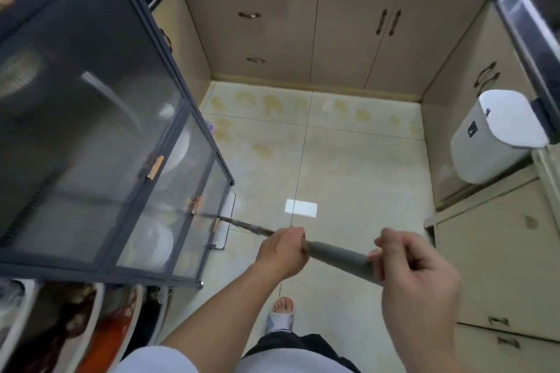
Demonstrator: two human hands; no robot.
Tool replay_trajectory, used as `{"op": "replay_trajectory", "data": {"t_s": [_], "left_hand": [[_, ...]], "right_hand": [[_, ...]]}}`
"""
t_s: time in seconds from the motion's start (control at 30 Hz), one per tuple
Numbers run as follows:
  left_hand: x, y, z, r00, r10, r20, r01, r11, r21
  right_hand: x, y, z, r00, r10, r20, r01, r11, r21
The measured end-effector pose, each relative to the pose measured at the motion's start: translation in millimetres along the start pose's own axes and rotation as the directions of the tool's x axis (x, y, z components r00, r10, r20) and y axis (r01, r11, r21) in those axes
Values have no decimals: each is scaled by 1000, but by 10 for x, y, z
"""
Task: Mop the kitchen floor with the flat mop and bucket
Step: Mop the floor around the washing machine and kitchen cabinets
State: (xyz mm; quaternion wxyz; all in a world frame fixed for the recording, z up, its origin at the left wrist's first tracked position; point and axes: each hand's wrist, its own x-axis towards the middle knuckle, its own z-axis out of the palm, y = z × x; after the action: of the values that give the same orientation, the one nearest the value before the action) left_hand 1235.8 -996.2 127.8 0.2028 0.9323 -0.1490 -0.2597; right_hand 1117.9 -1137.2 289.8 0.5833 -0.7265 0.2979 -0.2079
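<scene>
While the glass-fronted cabinet (91, 130) fills the left side, the flat mop (225, 221) lies on the floor tiles (348, 166) with its head tucked against and partly under the cabinet's near right foot. Its pole runs right to the left hand (283, 251), curled round it where the grey grip begins, then to the right hand (415, 278), fingers wrapped around the grip's end. Wiping along the cabinet edge looks to be the step in hand. Yellowish stains (272, 103) far off remain; next comes drawing the head clear and pushing toward them. No bucket shows.
</scene>
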Motion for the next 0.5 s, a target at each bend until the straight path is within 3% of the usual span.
{"op": "replay_trajectory", "data": {"t_s": [0.13, 0.3, 0.5], "left_hand": [[77, -40, 24, 999, 29, 30, -30, 999, 19], [26, 111, 72, 989, -54, -136, 38, 993, -114], [191, 284, -64, 982, -39, -186, 2, 980, -197]], "right_hand": [[-39, 119, 28, 999, 6, -37, -5, 999, 46], [38, -51, 85, 996, -12, -93, 22, 994, 108], [324, -279, 157, 978, -157, -139, 180, 967, 179]]}}
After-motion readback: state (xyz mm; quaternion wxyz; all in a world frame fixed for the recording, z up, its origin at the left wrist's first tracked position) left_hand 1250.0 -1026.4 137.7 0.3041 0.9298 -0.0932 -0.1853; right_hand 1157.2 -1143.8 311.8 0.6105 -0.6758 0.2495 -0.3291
